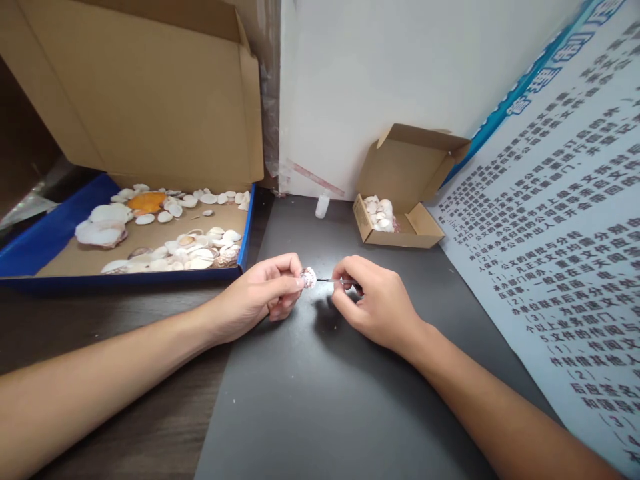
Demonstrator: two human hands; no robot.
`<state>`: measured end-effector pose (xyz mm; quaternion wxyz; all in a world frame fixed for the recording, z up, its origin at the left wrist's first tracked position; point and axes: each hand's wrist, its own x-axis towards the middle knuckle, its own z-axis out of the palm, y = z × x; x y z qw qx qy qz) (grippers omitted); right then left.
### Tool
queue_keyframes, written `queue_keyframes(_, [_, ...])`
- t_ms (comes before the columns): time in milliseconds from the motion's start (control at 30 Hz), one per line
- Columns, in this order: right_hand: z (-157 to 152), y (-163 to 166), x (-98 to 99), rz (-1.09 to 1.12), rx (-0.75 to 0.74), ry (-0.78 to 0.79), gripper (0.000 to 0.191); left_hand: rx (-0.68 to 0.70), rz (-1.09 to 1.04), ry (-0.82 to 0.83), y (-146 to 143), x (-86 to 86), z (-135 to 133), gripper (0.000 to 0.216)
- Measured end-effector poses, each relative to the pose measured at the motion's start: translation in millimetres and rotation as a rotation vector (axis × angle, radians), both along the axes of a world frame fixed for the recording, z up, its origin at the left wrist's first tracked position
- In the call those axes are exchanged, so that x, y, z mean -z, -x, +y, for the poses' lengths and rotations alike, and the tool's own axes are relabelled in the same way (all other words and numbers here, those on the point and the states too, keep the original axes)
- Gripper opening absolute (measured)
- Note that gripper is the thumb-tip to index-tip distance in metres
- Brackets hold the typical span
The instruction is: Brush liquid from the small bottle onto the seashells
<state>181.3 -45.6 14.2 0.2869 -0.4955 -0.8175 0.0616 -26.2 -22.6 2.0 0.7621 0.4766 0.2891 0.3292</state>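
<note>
My left hand (270, 290) pinches a small seashell (309, 277), white with reddish-brown speckles, between thumb and fingers. Facing it, my right hand (375, 297) is closed on a thin metal tool (330, 280). The tool's slender dark tip points left and reaches the shell's right edge or stops very near it; I cannot tell whether they touch. Part of the tool is hidden by my right fingers, so its exact kind does not show. Both hands are held above a dark grey mat (300, 400).
At left stands an open blue-edged cardboard box (245, 233) with many shells, one orange (147, 201). A smaller open carton (400, 238) of shells sits back right. Between them is a small white bottle (323, 206). A printed board (550, 233) borders the right side; a white wall stands behind.
</note>
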Motion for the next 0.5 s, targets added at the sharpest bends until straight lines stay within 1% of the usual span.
queue_keyframes(133, [-2.7,1.7,-1.8,0.105,-0.09,-0.09,0.008,0.004,-0.001,-0.007,0.0,0.2,-0.5,0.021])
queue_keyframes(200, [-3.8,2.7,-1.2,0.116,-0.135,-0.112,0.009,0.001,0.001,-0.012,-0.1,0.1,-0.7,0.021])
queue_keyframes(267, [-3.7,2.7,0.2,0.068,-0.126,-0.085,0.009,-0.005,0.004,-0.015,-0.2,0.1,-0.7,0.021])
queue_keyframes(367, [-2.3,1.5,1.8,-0.01,-0.039,-0.048,0.008,-0.015,-0.001,-0.017,-0.2,1.0,-0.3,0.021])
queue_keyframes(433, [-2.0,1.2,1.5,0.011,-0.025,-0.07,0.007,-0.02,-0.006,-0.019,-0.2,1.9,-0.2,0.021])
queue_keyframes(500, [-2.8,2.1,0.5,0.068,-0.067,-0.113,0.008,-0.025,-0.001,-0.02,-0.2,2.3,-0.3,0.021])
